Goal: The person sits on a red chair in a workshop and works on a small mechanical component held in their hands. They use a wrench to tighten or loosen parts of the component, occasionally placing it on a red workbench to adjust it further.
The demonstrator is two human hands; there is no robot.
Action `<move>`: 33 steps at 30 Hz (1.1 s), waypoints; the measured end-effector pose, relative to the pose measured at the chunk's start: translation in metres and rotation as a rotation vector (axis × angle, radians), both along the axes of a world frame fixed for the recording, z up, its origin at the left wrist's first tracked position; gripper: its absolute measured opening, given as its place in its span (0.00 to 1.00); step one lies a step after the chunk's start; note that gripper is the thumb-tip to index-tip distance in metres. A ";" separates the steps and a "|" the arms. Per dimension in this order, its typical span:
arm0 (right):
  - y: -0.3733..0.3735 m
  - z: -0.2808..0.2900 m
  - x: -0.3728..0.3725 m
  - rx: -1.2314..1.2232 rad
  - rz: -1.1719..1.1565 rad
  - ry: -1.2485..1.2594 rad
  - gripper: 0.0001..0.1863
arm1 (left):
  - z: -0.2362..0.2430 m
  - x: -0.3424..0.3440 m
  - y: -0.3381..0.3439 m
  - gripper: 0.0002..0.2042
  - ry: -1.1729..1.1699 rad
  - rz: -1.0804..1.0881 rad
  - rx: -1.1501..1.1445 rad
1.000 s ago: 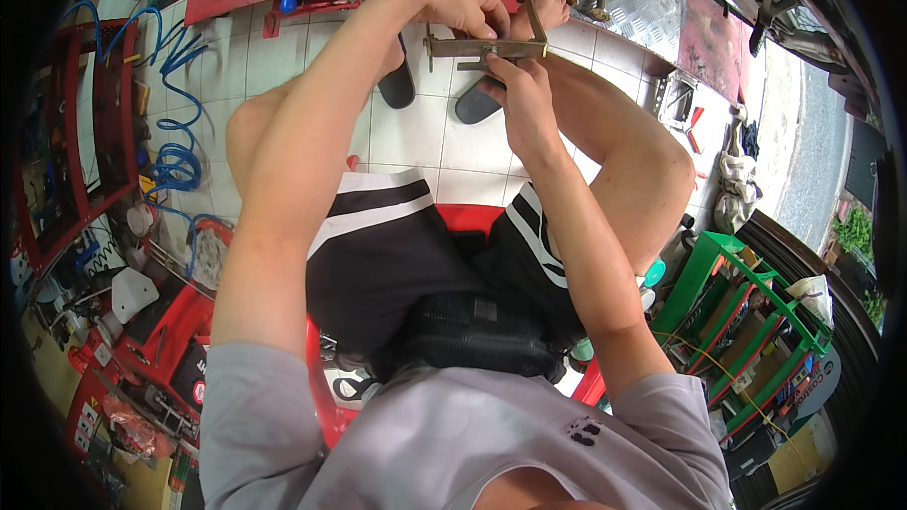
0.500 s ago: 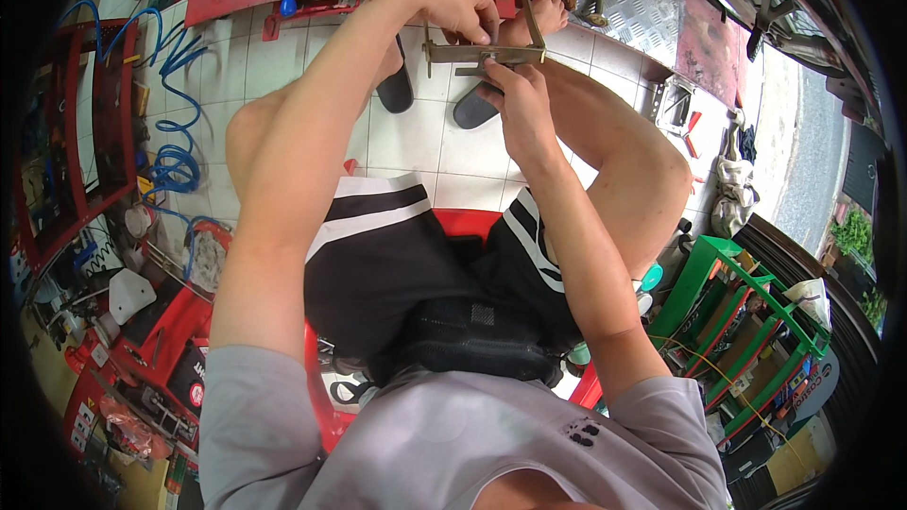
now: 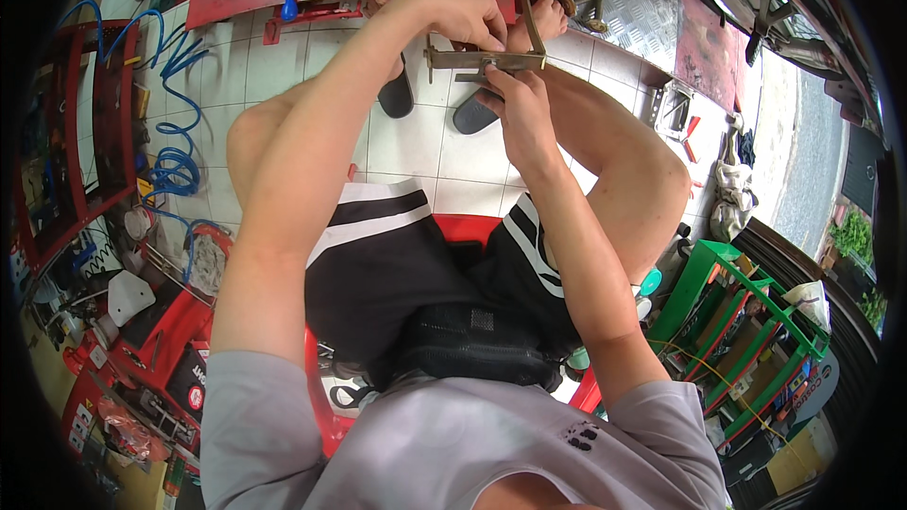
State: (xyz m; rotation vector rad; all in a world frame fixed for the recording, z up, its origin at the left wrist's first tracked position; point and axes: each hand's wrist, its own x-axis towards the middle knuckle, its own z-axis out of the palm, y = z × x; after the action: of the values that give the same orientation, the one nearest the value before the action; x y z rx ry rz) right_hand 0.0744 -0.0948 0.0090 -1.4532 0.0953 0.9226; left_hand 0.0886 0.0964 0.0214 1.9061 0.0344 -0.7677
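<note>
left hand [image 3: 466, 15] curls by the metal frame [image 3: 455, 59]; right hand [image 3: 522, 102] touches it; whether either grips, i cannot tell

The person [image 3: 605, 416] before me wore the camera on the head, the left one of a pair, looking steeply down. Its wide fisheye view took in the grey shirt [image 3: 406, 444] closest, the tiled floor [image 3: 406, 156] beyond, and the left hand [image 3: 470, 17] and right hand [image 3: 524, 106] farther off, toward the upper edge.
</note>
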 end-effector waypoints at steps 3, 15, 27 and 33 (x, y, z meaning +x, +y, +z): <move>-0.001 0.000 0.001 -0.004 0.001 0.002 0.11 | 0.000 -0.002 0.007 0.13 0.010 -0.025 -0.069; -0.002 -0.004 0.002 0.012 0.023 0.012 0.12 | -0.015 0.001 -0.008 0.14 0.087 0.029 0.123; 0.000 0.010 0.003 -0.007 0.024 0.065 0.13 | 0.000 0.000 0.001 0.11 0.024 0.112 -0.044; -0.001 0.008 0.002 0.027 0.028 0.062 0.14 | 0.003 -0.001 0.002 0.11 0.008 0.094 -0.076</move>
State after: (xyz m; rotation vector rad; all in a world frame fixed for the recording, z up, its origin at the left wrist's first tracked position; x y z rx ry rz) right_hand 0.0763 -0.0960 0.0166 -1.4043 0.1084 0.9880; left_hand 0.0880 0.0984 0.0242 1.8165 0.0978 -0.7032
